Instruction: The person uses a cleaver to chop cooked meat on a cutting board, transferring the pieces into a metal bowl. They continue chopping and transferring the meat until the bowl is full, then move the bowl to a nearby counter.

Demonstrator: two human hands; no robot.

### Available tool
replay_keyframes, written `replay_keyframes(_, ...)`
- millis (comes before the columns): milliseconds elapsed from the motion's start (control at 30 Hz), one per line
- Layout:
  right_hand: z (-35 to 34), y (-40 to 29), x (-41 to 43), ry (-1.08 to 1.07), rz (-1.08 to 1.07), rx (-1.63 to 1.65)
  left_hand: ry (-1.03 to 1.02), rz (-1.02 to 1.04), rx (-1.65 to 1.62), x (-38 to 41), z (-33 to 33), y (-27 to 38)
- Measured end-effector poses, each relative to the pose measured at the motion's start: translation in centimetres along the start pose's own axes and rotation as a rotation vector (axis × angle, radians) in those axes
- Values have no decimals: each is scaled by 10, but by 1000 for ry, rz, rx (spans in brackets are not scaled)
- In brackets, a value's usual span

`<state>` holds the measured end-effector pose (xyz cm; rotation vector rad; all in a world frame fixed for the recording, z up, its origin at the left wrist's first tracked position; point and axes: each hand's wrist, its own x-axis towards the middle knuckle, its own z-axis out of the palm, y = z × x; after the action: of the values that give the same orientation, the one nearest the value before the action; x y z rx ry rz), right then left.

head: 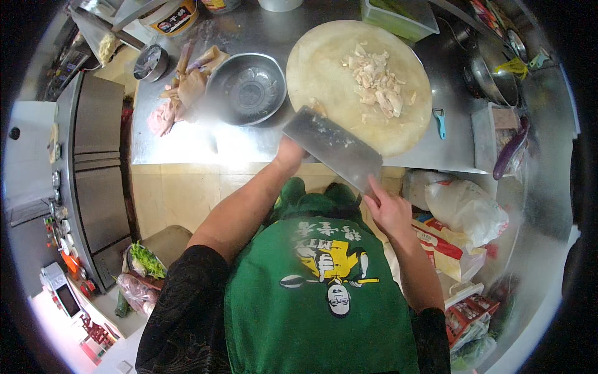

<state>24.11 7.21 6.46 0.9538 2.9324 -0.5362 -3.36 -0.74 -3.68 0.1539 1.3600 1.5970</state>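
A broad cleaver point(334, 147) is tilted across the near edge of the round chopping board point(317, 61), small pale scraps stuck to its blade. My right hand point(390, 212) grips it at the lower right end, one finger against the blade; no handle shows. At the blade's other end is my left hand point(290, 152), its fingers mostly hidden. Chopped pale meat point(376, 82), apparently cooked chicken, lies heaped on the board. A small brownish piece point(318, 107) sits just beyond the blade. Left of the board stands a metal bowl point(252, 89) with bits of residue.
Left of the bowl lie pieces of meat point(189, 89) on the steel counter point(187, 145), near a small metal bowl point(151, 63). A green plastic tub point(399, 21) stands behind the board. To the right are a blue peeler point(439, 124) and an eggplant point(511, 149) on a container.
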Motion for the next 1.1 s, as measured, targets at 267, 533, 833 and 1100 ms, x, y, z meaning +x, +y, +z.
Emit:
replay_keyframes(267, 8, -14, 37, -18, 36, -20, -6, -61, -71, -1, 2, 0)
replay_keyframes(533, -1, -16, 78, -85, 101, 103, -18, -78, -21, -2, 3, 8)
replay_keyframes(833, -29, 1, 103, -161, 206, 375, 333, 747, 1152, -6, 28, 58)
replay_keyframes(1100, -26, 19, 101, -131, 162, 549, 211, 577, 1652, 49, 46, 53)
